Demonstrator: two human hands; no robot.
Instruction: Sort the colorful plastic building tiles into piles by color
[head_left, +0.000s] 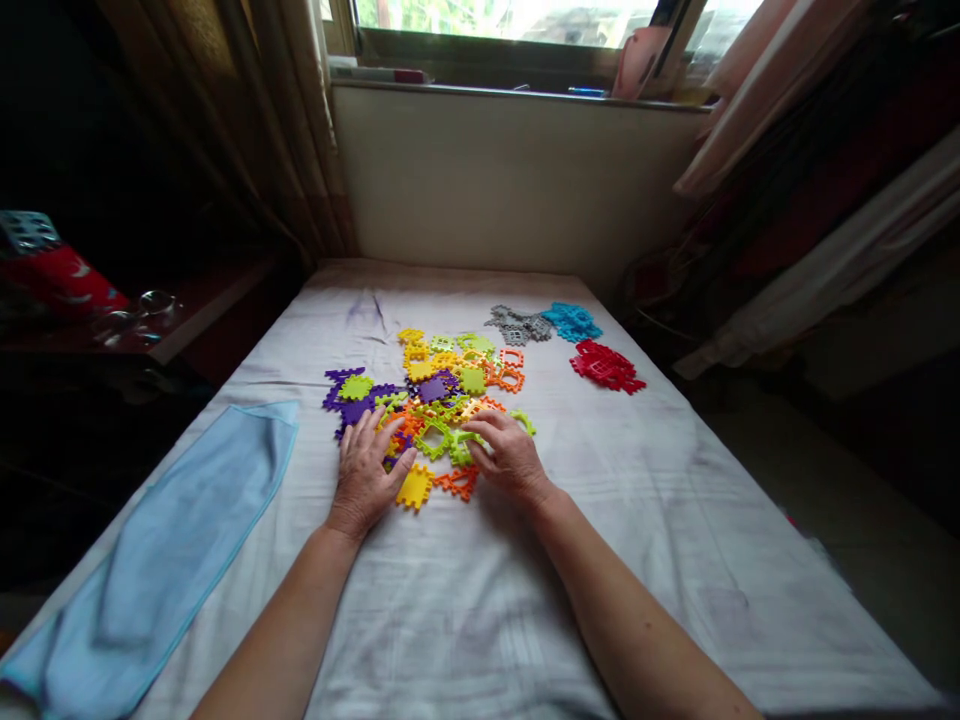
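Bare-Handed Contact with Notched Plastic

From beside the bed-like surface, one sees a mixed heap of flat, toothed plastic pieces (433, 389) in purple, lime green, yellow and orange, lying on a pale, creased cloth sheet (645, 570) between and just beyond the person's hands. The left hand (366, 470) is palm down at the heap's near left side, fingers spread over purple and orange pieces; no piece is seen enclosed in it. The right hand (508, 455) lies opposite, fingers and thumb bent inward and partly parted at a lime-green piece (461, 449); whether they pinch it or only touch it cannot be told from here. Between the hands, nearest the person, lie a solid yellow square piece (415, 488) and an orange piece with openings (458, 484).

Farther off to the right are a grey cluster (517, 326), a bright blue cluster (572, 322) and a red cluster (606, 367) of similar pieces. A folded light-blue cloth (195, 540) lies at the left.

Handling, as judged by eye: the pieces should be light and stiff, somewhat slick on their faces, and unlikely to break under ordinary pressure. Their teeth may catch on neighbours. The notched rim offers the best purchase, thumb against fingertips; open frames may also be hooked through the middle.
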